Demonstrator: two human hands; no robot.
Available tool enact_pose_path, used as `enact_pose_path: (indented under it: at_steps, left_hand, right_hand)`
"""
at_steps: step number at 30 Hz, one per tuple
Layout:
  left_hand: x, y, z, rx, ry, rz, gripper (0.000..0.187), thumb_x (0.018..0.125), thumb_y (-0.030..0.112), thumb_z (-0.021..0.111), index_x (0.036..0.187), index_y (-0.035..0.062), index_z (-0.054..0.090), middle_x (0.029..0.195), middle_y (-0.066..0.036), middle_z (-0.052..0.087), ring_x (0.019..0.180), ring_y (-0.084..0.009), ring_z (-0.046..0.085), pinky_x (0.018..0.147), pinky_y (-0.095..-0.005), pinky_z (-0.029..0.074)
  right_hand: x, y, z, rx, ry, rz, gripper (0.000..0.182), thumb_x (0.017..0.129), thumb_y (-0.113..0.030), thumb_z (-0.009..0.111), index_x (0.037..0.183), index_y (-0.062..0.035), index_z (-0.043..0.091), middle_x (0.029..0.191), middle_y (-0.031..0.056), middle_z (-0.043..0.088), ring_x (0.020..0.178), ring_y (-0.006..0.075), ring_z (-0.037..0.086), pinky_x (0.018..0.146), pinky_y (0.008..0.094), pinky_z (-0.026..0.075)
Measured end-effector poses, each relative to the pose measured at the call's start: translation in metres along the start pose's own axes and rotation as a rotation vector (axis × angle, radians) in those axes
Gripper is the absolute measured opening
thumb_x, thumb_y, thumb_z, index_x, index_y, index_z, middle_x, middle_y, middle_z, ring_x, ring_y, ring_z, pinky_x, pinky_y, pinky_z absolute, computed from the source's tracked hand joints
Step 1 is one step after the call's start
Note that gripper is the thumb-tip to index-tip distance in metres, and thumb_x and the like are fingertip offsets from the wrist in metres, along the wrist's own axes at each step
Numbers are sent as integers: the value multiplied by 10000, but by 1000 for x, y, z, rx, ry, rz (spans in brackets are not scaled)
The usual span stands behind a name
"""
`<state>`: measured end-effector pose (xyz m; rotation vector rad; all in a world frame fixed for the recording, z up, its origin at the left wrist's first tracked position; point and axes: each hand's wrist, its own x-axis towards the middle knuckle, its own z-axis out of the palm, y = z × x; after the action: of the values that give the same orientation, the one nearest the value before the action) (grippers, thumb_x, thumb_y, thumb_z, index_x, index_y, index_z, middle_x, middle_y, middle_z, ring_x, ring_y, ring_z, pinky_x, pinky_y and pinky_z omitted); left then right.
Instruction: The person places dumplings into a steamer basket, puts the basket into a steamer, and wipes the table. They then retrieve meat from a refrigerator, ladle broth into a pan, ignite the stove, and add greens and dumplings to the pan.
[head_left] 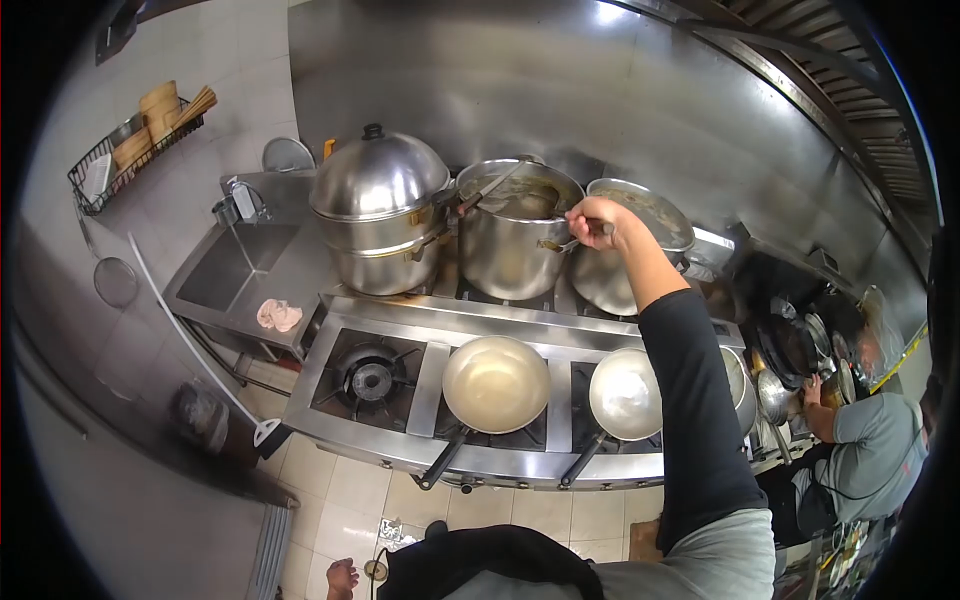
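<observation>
My right hand (597,222) reaches far over the stove and is closed on the thin metal handle of a ladle (556,244) at the right rim of a tall steel stockpot (512,240). The pot holds a brownish liquid, and a second long handle (490,187) leans out of it to the left. My black-sleeved arm crosses above a pale-bottomed pan (622,393) on the front right burner. My left hand (342,577) hangs low at the bottom edge above the tiled floor; its grip is unclear.
A domed-lid steamer pot (380,205) stands left of the stockpot, a wide pot (640,245) to its right. An empty pan (497,383) sits front centre beside a bare burner (372,380). The sink (235,265) with a pink cloth (279,315) is left. Another person (870,445) works at right.
</observation>
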<state>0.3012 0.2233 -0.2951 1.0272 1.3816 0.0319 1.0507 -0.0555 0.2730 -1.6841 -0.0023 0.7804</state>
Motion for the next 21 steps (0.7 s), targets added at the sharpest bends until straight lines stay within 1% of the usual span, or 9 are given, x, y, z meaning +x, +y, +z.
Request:
enact_pose_path:
  at_steps: [2, 4, 9, 12, 13, 16, 17, 20, 21]
  left_hand:
    - [6, 3, 0, -18, -1, 8, 308, 928, 215, 586, 1161, 15, 591, 904, -129, 616, 615, -230, 578, 517, -338, 485]
    - [9, 3, -2, -89, -13, 56, 281, 930, 222, 585, 1150, 48, 590, 894, -113, 610, 642, -209, 573, 522, -304, 458]
    - [0, 2, -5, -108, 27, -24, 260, 887, 222, 644, 1107, 89, 605, 863, -82, 609, 642, -175, 572, 509, -285, 435]
    - [7, -3, -10, -50, -85, -5, 323, 905, 273, 626, 1170, 91, 599, 948, -98, 616, 714, -193, 584, 583, -320, 463]
    - [9, -7, -13, 156, -146, 192, 345, 910, 294, 620, 1188, 91, 595, 963, -101, 616, 724, -197, 584, 601, -331, 468]
    - [32, 1, -15, 440, -232, 357, 372, 918, 319, 604, 1216, 97, 592, 981, -106, 620, 721, -203, 584, 622, -350, 477]
    - [41, 3, -14, 392, -252, 332, 369, 917, 316, 607, 1214, 98, 594, 991, -109, 623, 723, -206, 589, 627, -351, 484]
    - [60, 29, -1, 119, -174, -42, 370, 914, 312, 619, 1208, 89, 595, 1017, -119, 630, 727, -211, 605, 639, -355, 502]
    - [64, 38, 2, 150, -176, -45, 375, 917, 309, 616, 1215, 83, 594, 1036, -124, 634, 770, -222, 619, 661, -359, 514]
  right_hand:
    - [8, -7, -8, 637, -232, 124, 243, 974, -44, 437, 734, -55, 402, 604, -12, 439, 430, 64, 443, 385, 182, 415]
    - [2, -10, -16, 829, -337, 124, 254, 994, -66, 377, 742, -43, 353, 616, 8, 420, 427, 76, 450, 376, 186, 452]
    - [-33, -16, -32, 945, -436, 161, 217, 965, -91, 391, 766, -10, 364, 628, 27, 427, 422, 99, 468, 372, 205, 479]
    - [-66, -11, -32, 948, -430, 118, 211, 977, -92, 392, 796, 13, 377, 664, 45, 441, 430, 97, 471, 372, 201, 478]
    - [-77, -8, -31, 931, -420, 77, 207, 984, -91, 392, 811, 24, 382, 685, 57, 449, 434, 96, 472, 372, 200, 477]
    - [-110, 5, -27, 911, -449, 26, 166, 988, -83, 375, 865, 28, 370, 780, 92, 450, 455, 101, 481, 386, 212, 491]
    - [-123, 12, -24, 896, -433, 7, 186, 1002, -94, 369, 868, 34, 368, 776, 96, 444, 452, 96, 477, 370, 203, 479]
    - [-163, 40, -4, 855, -350, -48, 197, 1004, -92, 389, 867, 50, 389, 725, 72, 458, 442, 77, 461, 357, 180, 459]
    - [-177, 52, 5, 833, -345, -68, 205, 1011, -100, 393, 863, 42, 392, 731, 73, 460, 446, 64, 459, 343, 171, 446]
